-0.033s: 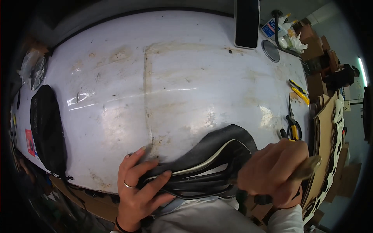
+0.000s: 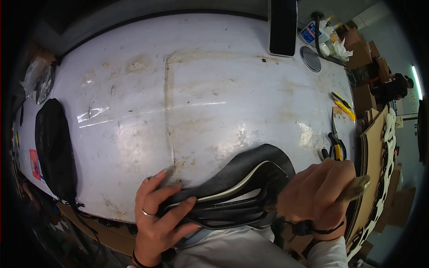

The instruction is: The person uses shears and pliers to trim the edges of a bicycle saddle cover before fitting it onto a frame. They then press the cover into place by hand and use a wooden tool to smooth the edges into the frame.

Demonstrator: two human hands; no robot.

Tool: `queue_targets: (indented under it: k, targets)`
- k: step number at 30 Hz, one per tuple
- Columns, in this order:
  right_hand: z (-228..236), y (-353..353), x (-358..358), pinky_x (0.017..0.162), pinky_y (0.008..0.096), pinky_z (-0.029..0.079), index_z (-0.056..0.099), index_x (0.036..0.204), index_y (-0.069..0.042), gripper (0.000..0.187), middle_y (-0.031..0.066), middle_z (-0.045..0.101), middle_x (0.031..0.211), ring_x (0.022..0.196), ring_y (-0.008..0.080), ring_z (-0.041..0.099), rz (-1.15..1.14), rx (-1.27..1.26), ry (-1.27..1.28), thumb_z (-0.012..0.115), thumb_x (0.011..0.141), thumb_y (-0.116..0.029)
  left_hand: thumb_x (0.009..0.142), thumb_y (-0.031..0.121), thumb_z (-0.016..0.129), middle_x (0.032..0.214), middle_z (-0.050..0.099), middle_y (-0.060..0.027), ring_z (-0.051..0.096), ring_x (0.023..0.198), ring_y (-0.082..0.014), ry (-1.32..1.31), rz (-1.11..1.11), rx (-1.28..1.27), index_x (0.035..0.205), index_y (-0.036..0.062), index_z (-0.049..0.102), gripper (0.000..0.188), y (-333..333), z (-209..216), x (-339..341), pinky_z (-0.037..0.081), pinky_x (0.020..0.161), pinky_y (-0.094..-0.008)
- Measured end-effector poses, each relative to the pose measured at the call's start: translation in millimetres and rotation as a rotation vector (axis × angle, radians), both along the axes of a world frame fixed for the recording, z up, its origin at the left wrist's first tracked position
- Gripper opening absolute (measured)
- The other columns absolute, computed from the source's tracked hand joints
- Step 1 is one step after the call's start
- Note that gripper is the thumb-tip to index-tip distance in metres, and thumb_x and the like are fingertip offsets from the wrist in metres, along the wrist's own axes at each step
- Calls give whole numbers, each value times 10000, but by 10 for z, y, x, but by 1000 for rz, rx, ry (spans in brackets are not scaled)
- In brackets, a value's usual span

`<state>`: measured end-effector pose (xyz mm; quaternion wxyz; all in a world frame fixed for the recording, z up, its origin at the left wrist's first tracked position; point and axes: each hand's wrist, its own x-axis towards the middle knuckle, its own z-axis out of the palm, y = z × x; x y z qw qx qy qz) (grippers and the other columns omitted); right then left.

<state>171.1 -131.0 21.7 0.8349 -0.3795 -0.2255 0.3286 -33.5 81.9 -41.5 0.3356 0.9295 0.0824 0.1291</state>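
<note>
A black bicycle saddle (image 2: 263, 158) lies underside up at the table's near edge, its rails and a pale strip along its inner edge showing. My left hand (image 2: 158, 207), a ring on one finger, grips its narrow left end, the fingertips over the rim and the thumb below. Over the saddle's wide right end is my right hand (image 2: 315, 192), closed in a fist round a tool whose rounded, brownish handle end (image 2: 357, 188) sticks out to the right. The tool's working end is mostly hidden by the fist and the saddle.
Yellow-and-black pliers (image 2: 336, 145) and a yellow cutter (image 2: 344, 107) lie near the table's right side. A phone (image 2: 283, 29), a grey disc (image 2: 310, 59) and a glue bottle (image 2: 310, 33) are at the back right. At left rests a black pouch (image 2: 56, 147); cardboard (image 2: 373, 147) stands at right.
My right hand has shifted slightly to the right with the tool, and more of the dark wristband shows. The left hand and the saddle look nearly unmoved.
</note>
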Motion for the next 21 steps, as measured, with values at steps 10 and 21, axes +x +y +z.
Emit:
queue_targets:
  k: [10, 21]
  targets:
    - [-62, -376, -112, 563, 305, 426, 426, 985, -156, 335, -22, 381, 727, 560, 94, 376, -642, -109, 44, 327, 1183, -407, 686, 527, 850, 1220, 669, -139, 578, 1295, -452, -12, 25, -7, 1047, 103, 833, 557, -44, -34, 4, 483, 1050, -605]
    - [-407, -585, -319, 522, 243, 377, 610, 1283, -161, 316, -49, 355, 744, 563, 63, 330, -821, -8, -8, 356, 1189, -324, 704, 598, 831, 1224, 659, -165, 556, 1321, -505, 14, 53, 51, 1044, 101, 829, 603, -84, -16, -27, 509, 1035, -591]
